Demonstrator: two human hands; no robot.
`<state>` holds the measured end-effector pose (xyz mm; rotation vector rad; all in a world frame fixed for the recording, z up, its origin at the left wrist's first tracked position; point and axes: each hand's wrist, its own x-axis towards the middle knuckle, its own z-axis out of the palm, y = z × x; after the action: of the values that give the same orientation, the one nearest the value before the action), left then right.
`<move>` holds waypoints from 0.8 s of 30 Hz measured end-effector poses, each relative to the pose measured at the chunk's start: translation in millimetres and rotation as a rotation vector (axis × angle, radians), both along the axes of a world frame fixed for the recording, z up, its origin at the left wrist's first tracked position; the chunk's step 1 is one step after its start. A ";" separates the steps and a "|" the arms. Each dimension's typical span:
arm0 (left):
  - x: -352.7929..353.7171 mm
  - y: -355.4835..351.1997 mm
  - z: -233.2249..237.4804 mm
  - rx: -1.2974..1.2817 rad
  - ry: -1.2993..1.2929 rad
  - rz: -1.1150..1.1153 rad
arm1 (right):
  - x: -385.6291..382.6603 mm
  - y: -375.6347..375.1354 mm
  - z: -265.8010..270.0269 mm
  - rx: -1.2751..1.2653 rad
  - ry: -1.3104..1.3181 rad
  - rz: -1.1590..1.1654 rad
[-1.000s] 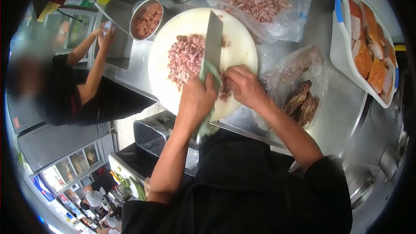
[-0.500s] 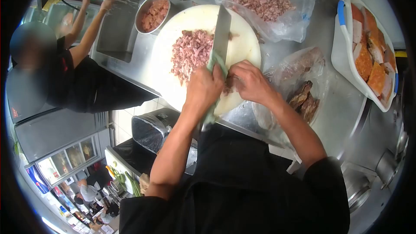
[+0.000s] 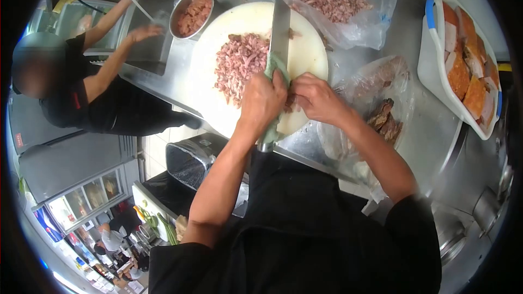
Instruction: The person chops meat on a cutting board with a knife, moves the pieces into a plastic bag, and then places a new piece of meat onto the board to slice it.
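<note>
My left hand (image 3: 262,99) is wrapped round the handle of a large knife (image 3: 280,28), with a green cloth (image 3: 277,64) between fingers and handle. The broad blade stands across the round white cutting board (image 3: 310,38), pointing away from me. To its left lies a heap of chopped meat (image 3: 239,65). On the blade's right side my right hand (image 3: 315,95) pinches a small piece of meat (image 3: 290,103) against the board, its fingers close to the blade. Part of that piece is hidden by the fingers.
Behind the board sit a metal bowl of meat (image 3: 192,15) and a plastic bag of chopped meat (image 3: 329,0). At right are a bag with dark meat pieces (image 3: 385,120) and a white tub of browned meat slabs (image 3: 436,49). A co-worker (image 3: 81,90) stands at the sink (image 3: 143,49).
My left hand and the knife have shifted slightly right and tilted a little. My right hand stays at the meat piece. The co-worker's hands have moved apart over the sink.
</note>
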<state>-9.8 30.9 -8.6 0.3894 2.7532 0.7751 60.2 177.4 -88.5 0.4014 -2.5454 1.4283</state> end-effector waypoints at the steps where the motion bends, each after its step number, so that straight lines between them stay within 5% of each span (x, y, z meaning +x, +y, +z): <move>1: -3.0 -3.2 3.3 -0.016 -0.065 0.019 | -1.6 4.7 3.4 -0.020 -0.018 0.044; 4: 17.3 -29.9 25.6 -0.018 -0.256 -0.023 | -5.6 12.2 2.6 -0.030 -0.007 0.115; 9: 71.3 -52.6 14.9 -0.041 -0.164 0.013 | -8.8 9.2 -6.7 -0.038 0.001 0.186; 18: -9.8 -14.6 16.6 -0.034 -0.188 0.034 | 0.5 -13.1 -4.8 -0.022 0.097 -0.032; 24: 48.8 -45.6 39.7 -0.053 -0.241 -0.010 | 7.9 -25.1 -7.5 -0.048 0.167 -0.189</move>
<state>39.0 -14.7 31.1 0.2785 2.5390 0.6951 68.1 152.2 -96.1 0.2523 -2.3435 1.3257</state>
